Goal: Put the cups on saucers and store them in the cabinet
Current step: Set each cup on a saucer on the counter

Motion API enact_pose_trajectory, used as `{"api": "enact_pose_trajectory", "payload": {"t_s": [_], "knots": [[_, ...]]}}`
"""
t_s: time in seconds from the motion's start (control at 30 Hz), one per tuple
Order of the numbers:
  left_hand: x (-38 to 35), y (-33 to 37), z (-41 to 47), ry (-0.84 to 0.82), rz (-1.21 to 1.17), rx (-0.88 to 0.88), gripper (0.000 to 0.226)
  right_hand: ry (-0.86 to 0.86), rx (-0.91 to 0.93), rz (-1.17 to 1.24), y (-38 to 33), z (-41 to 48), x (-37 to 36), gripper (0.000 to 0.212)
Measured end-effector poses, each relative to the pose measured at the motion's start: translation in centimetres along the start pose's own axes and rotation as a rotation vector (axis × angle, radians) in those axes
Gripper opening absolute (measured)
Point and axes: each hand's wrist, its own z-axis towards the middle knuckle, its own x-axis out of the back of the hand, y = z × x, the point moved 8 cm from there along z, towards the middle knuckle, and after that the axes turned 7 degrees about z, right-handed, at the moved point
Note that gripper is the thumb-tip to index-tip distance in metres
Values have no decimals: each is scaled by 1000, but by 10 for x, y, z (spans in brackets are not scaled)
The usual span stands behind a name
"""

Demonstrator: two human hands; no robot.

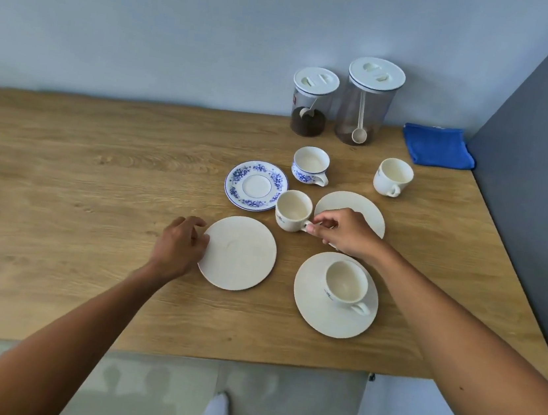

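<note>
My right hand (342, 231) pinches the handle of a cream cup (293, 210) standing on the wooden counter (96, 185). My left hand (180, 245) touches the left rim of a bare cream saucer (242, 255) with curled fingers. Another cream cup (346, 283) sits on a cream saucer (309, 301) at the front right. A third cream saucer (352, 205) lies partly under my right hand. A blue-flowered saucer (256, 184) lies beside a blue-flowered cup (310, 165). One more cream cup (393, 177) stands further right.
Two clear jars with white lids (313, 103) (368, 105), each with a scoop inside, stand against the back wall. A folded blue cloth (437, 146) lies in the back right corner. A grey panel (539, 171) bounds the counter on the right.
</note>
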Motion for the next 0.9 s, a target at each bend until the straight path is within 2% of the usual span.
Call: {"api": "enact_pose_trajectory", "payload": {"t_s": [0.1, 0.23, 0.47, 0.67, 0.9], "knots": [[-6, 0, -1, -14, -6, -34, 24, -18, -38, 77, 4, 3, -4, 17], [-7, -3, -1, -13, -67, 5, 22, -20, -89, 227, 8, 6, -5, 14], [-10, -12, -3, -21, -148, 107, 18, -71, 13, 325, -22, -2, -16, 12], [-12, -13, -7, 9, -162, 133, 15, -260, 59, 251, -44, -11, -68, 20], [-13, -15, -5, 4, -178, 127, 13, -291, 42, 211, -40, -11, -92, 16]]}}
